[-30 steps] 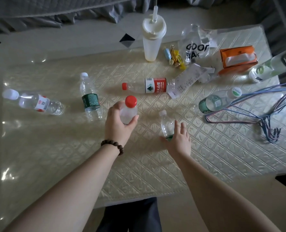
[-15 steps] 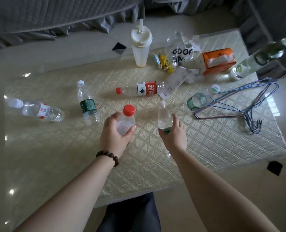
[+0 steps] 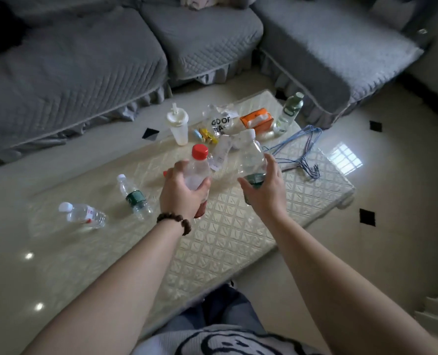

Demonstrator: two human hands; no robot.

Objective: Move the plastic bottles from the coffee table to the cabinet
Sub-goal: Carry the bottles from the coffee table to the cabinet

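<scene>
My left hand (image 3: 183, 193) grips a clear bottle with a red cap (image 3: 198, 163), held upright above the coffee table (image 3: 225, 242). My right hand (image 3: 265, 192) holds a clear bottle with a white cap and green label (image 3: 251, 156), also lifted off the table. On the table's left part lie a green-labelled bottle (image 3: 134, 197) and a red-labelled bottle with a white cap (image 3: 83, 215). Another lying bottle is mostly hidden behind my left hand; only its red cap shows. A tall green-tinted bottle (image 3: 289, 112) stands at the table's far right corner.
A white lidded cup with a straw (image 3: 178, 126), a printed plastic bag (image 3: 221, 123), sweets, an orange tissue box (image 3: 257, 119) and wire hangers (image 3: 298, 152) sit on the far half of the table. A grey sofa (image 3: 110, 55) wraps round the far side. Tiled floor lies to the right.
Both hands have lifted their bottles off the table and the camera has risen and tilted up, bringing the sofa into view. The right hand now holds its bottle well above the table.
</scene>
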